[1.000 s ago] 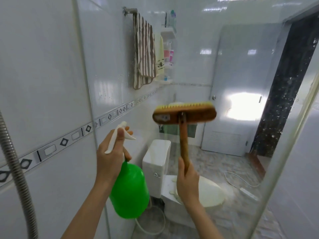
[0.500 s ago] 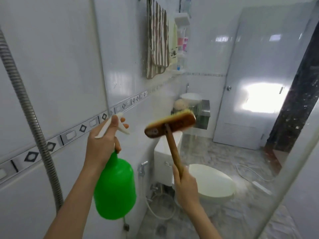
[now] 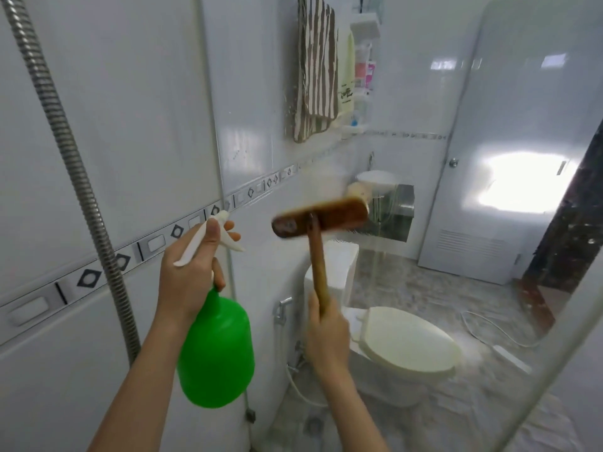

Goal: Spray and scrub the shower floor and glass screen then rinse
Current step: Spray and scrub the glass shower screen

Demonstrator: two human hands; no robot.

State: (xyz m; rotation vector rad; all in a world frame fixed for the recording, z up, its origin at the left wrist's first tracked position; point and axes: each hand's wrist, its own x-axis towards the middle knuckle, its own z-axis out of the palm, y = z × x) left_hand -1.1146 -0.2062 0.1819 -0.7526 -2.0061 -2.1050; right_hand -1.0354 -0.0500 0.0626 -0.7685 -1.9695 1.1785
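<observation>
Hanging down the far-left wall is a ribbed shower hose [image 3: 65, 151]. The left hand [image 3: 192, 272] is gripping the neck of a green spray bottle [image 3: 217, 353], with fingers curling on its white trigger. The opaque body is hiding its contents. The right hand [image 3: 328, 337] is clamping the wooden handle of a scrub brush [image 3: 321, 216], raising it at the glass screen [image 3: 213, 132]. The brush's label is blurring out. Behind, a corner shelf [image 3: 364, 27] is holding bottles, one of them pink.

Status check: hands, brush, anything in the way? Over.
Left hand grips green spray bottle, fingers at trigger. Right hand grips scrub brush handle, head up at glass screen; contact blurred. Shower hose hangs left, clear.
</observation>
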